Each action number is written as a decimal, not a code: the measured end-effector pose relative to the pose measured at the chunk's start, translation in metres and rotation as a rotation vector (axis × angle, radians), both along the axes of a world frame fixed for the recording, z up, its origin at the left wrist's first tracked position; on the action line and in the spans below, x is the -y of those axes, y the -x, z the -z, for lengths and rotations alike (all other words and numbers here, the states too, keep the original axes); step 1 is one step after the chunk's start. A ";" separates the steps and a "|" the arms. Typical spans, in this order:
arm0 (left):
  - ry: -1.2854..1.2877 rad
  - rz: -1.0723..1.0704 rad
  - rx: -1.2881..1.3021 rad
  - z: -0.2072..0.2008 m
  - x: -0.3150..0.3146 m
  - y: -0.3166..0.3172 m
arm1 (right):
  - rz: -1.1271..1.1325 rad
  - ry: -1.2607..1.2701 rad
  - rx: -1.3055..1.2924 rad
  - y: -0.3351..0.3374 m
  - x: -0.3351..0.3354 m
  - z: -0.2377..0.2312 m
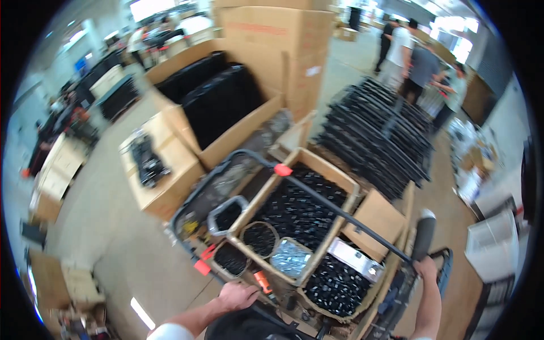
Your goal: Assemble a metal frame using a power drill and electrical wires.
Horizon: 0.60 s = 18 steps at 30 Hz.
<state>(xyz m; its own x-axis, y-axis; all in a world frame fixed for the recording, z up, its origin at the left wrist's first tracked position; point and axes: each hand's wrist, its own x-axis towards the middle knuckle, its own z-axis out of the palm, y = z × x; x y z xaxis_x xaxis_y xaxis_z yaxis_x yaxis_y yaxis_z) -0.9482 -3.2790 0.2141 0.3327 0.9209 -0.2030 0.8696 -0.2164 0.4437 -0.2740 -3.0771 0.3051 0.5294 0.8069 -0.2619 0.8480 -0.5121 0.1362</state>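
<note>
A black tubular frame (334, 208) with red pieces lies slanting across a cluster of open boxes of small parts. My left hand (238, 295) is closed with curled fingers around its near bar. My right hand (426, 268) grips the frame at its right end. Beneath the frame, a large cardboard box (237, 225) holds many small black parts, with a round container (260, 239) of black parts and a bag of clear bluish pieces (290, 258) in its near end. An orange-handled tool (263, 280) lies beside my left hand.
Another box of black parts (337, 286) stands near my right arm. Beyond are a tall carton (272, 51), an open carton with black-wrapped goods (221, 105), and a stack of black frames (377, 133). Several people (419, 62) stand at the far right. A white crate (492, 245) sits at right.
</note>
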 end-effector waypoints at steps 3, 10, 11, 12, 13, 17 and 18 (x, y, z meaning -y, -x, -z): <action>-0.001 -0.013 0.044 0.010 0.007 0.006 | -0.050 0.338 -0.124 0.021 -0.014 -0.008; 0.028 -0.056 0.081 0.005 0.014 0.008 | -0.036 0.222 -0.070 0.012 -0.016 0.010; 0.005 -0.040 0.041 0.001 0.011 0.006 | 0.027 0.144 -0.051 0.002 -0.019 0.017; 0.004 -0.048 0.044 0.002 0.009 0.005 | 0.020 0.144 -0.048 -0.021 -0.017 0.034; 0.003 -0.030 0.054 0.006 0.005 0.001 | -0.049 0.047 0.003 -0.058 -0.011 0.059; 0.003 -0.057 0.066 -0.001 0.006 0.005 | -0.185 0.083 0.068 -0.075 -0.024 0.088; 0.005 -0.062 0.067 0.002 0.008 0.004 | -0.075 0.068 0.012 -0.075 -0.027 0.091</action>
